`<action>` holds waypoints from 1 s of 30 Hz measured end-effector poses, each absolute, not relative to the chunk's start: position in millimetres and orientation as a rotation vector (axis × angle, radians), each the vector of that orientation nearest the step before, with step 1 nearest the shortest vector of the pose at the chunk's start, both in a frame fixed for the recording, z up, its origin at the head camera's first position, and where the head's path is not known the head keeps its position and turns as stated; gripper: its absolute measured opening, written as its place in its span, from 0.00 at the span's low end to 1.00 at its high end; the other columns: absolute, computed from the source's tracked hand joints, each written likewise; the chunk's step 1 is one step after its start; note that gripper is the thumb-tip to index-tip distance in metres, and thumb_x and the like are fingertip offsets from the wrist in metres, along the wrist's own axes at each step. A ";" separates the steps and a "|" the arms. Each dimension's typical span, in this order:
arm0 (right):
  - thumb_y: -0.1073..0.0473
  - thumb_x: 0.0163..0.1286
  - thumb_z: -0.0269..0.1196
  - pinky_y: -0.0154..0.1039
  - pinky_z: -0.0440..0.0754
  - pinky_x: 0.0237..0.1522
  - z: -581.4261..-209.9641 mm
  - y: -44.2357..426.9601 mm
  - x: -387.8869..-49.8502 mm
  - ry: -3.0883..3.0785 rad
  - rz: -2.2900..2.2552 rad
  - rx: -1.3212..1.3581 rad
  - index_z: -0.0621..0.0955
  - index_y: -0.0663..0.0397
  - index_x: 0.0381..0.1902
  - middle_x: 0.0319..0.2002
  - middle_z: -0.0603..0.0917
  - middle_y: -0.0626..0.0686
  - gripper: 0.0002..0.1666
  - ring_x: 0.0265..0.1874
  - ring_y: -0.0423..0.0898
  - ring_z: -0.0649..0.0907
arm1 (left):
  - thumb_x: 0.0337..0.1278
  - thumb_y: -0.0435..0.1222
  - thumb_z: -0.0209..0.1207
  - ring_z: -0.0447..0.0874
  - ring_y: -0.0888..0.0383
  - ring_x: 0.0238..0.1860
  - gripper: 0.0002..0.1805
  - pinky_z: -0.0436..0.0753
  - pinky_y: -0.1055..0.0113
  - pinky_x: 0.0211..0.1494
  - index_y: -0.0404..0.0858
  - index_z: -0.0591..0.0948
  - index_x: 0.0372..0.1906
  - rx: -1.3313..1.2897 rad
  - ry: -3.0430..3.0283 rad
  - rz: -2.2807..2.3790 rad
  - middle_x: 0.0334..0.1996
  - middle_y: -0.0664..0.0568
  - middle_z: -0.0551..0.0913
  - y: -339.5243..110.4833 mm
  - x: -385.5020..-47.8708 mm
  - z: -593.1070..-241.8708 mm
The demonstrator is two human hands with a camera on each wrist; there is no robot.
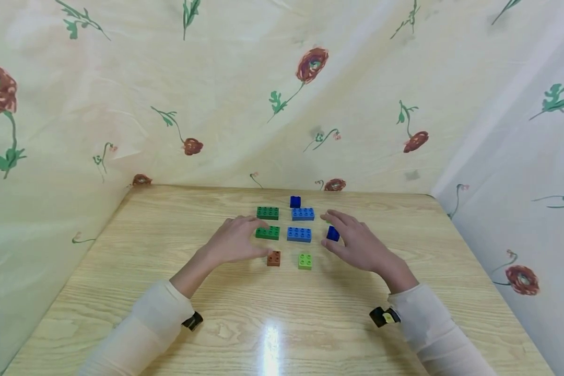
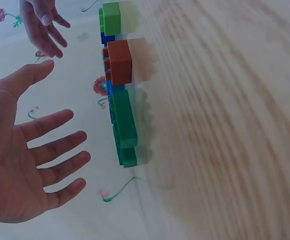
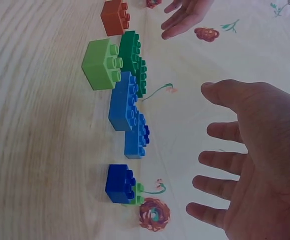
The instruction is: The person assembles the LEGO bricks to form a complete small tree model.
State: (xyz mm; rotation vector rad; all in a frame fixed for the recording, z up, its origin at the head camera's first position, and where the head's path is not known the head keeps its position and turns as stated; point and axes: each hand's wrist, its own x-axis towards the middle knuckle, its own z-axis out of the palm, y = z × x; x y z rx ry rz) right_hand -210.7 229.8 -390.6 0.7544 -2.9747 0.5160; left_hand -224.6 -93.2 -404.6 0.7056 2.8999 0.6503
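Note:
My left hand point(image 1: 237, 239) hovers above the tabletop with fingers spread and holds nothing. It is nearest to two dark green building bricks point(image 1: 268, 213) and a small reddish-brown brick point(image 2: 120, 62). Over on the other side, my right hand point(image 1: 359, 243) is also apart from the bricks, its fingers extended. Close to it are a small dark blue brick point(image 3: 119, 183) and a light green brick point(image 3: 137, 194), mostly hidden in the head view. Between the hands lie two blue bricks point(image 1: 299, 234) and a light green brick point(image 1: 305, 261). Another dark blue brick point(image 1: 295, 201) sits farthest back.
The bricks stand studs up on a wood-grain table point(image 1: 244, 318). A flowered cloth point(image 1: 235, 104) hangs behind the table's back edge and along its sides. Black wrist devices point(image 1: 384, 316) show at both sleeves.

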 end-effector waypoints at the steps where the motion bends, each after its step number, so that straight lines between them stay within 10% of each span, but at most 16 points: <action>1: 0.46 0.76 0.62 0.73 0.66 0.70 -392.5 229.7 -210.7 -2.976 0.521 0.757 0.67 0.52 0.77 0.78 0.65 0.63 0.38 0.75 0.67 0.67 | 0.55 0.61 0.67 0.72 0.39 0.73 0.36 0.66 0.34 0.75 0.50 0.80 0.68 0.701 2.892 0.662 0.72 0.45 0.75 -92.8 -224.3 -406.1; 30: 0.53 0.76 0.64 0.58 0.78 0.67 -430.3 215.6 -198.6 -3.085 0.857 0.778 0.78 0.58 0.68 0.64 0.83 0.58 0.27 0.66 0.58 0.80 | 0.54 0.44 0.74 0.81 0.47 0.63 0.22 0.79 0.47 0.67 0.47 0.86 0.55 0.707 2.733 0.759 0.57 0.53 0.87 -91.9 -227.9 -438.1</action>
